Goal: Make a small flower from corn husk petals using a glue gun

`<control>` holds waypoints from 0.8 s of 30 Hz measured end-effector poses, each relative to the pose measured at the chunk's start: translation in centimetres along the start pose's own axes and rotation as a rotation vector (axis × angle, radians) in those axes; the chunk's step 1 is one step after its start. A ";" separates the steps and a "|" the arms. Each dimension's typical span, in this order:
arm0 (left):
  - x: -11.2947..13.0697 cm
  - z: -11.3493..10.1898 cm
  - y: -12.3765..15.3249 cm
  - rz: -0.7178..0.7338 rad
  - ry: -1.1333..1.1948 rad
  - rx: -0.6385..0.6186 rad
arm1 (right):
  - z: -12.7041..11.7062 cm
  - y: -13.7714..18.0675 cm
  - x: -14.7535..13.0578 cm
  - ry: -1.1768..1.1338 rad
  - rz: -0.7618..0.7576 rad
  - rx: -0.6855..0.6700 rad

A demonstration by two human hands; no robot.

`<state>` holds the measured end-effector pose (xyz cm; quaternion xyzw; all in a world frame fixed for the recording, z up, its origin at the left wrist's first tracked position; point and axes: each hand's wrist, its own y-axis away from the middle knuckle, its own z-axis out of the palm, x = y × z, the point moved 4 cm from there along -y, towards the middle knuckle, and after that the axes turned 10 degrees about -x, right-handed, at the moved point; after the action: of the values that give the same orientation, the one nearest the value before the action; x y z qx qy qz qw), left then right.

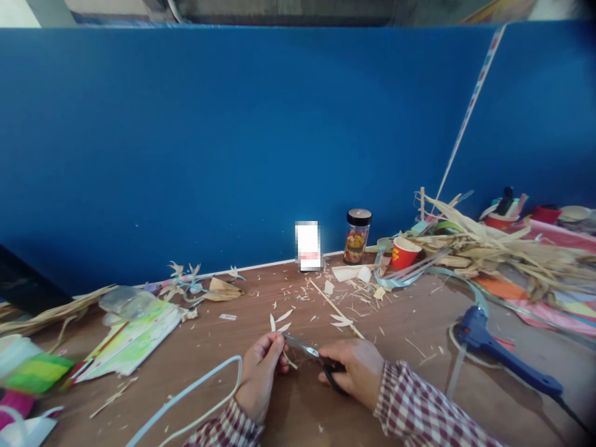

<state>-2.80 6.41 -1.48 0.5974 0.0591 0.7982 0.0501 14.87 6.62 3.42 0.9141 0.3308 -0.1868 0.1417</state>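
My left hand (259, 367) is closed, pinching a small sprig of pale leaf-shaped husk pieces (282, 317) that fan out above the fingertips. A thin curled strip (290, 360) hangs beside those fingers. My right hand (357, 371) is wrapped round the black handles of a pair of scissors (311, 351). The blades point left, with their tips at the base of the sprig by my left fingers; whether they touch it I cannot tell. Beyond my right hand, a similar leafy piece on a thin stalk (343, 321) lies on the table.
A blue glue gun (510, 357) lies at right, its cord trailing off. Dried husks (484, 248) are heaped behind it. A red paper cup (406, 253) and a lidded jar (356, 239) stand by the blue partition (233, 136). A painted sheet (135, 338) lies at left; scraps litter the table.
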 end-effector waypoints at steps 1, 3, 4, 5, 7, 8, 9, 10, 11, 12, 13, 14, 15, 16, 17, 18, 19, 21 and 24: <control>0.0 0.0 0.0 -0.001 -0.004 0.001 | 0.0 0.0 0.0 0.001 0.000 0.002; 0.0 0.0 0.0 0.000 -0.008 0.003 | 0.1 -0.1 0.1 0.004 0.001 0.008; 0.0 0.0 0.0 0.001 -0.007 0.001 | 0.1 -0.1 0.1 0.006 0.000 0.011; 0.0 0.0 0.0 0.002 -0.005 -0.002 | 0.1 -0.2 0.1 0.004 -0.004 0.012; 0.0 0.0 0.0 0.005 0.002 -0.002 | 0.2 -0.2 0.1 0.001 -0.009 0.014; 0.0 0.0 0.1 0.006 0.005 -0.002 | 0.2 -0.2 0.2 -0.001 -0.011 0.017; 0.0 0.0 0.1 0.008 0.006 0.001 | 0.2 -0.2 0.2 -0.006 -0.012 0.022; 0.1 0.0 0.1 0.010 0.007 0.003 | 0.3 -0.2 0.2 -0.015 -0.011 0.026; 0.1 0.0 0.0 0.015 0.006 0.005 | 0.4 -0.2 0.3 -0.032 -0.007 0.033; 0.1 0.0 0.0 0.020 0.005 0.006 | 0.5 -0.3 0.4 -0.054 -0.002 0.045; 0.2 0.0 0.0 0.023 0.002 0.006 | 0.5 -0.3 0.6 -0.084 0.007 0.067; 0.2 0.0 0.0 0.024 0.001 0.006 | 0.4 -0.3 0.9 -0.117 0.027 0.104; 0.2 0.0 0.0 0.023 0.001 0.007 | 0.3 -0.2 1.4 -0.150 0.057 0.158; 0.2 0.0 0.0 0.021 0.003 0.006 | 0.0 -0.1 2.0 -0.176 0.099 0.227; 0.2 0.1 0.0 0.018 0.006 0.006 | -0.3 0.0 2.7 -0.192 0.151 0.302; 0.2 0.1 0.0 0.016 0.011 0.005 | -0.8 0.3 3.5 -0.194 0.211 0.375; 0.2 0.1 0.0 0.015 0.018 0.007 | -1.2 0.6 4.4 -0.180 0.275 0.440; 0.3 0.1 0.1 0.014 0.028 0.013 | -2.2 1.2 6.1 -0.114 0.386 0.507; 0.3 0.1 0.2 0.022 0.037 0.016 | -3.3 1.9 8.5 -0.017 0.493 0.508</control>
<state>-2.81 6.26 -1.11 0.5837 0.0600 0.8090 0.0356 22.95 11.18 2.88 0.9710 0.0420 -0.2309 -0.0463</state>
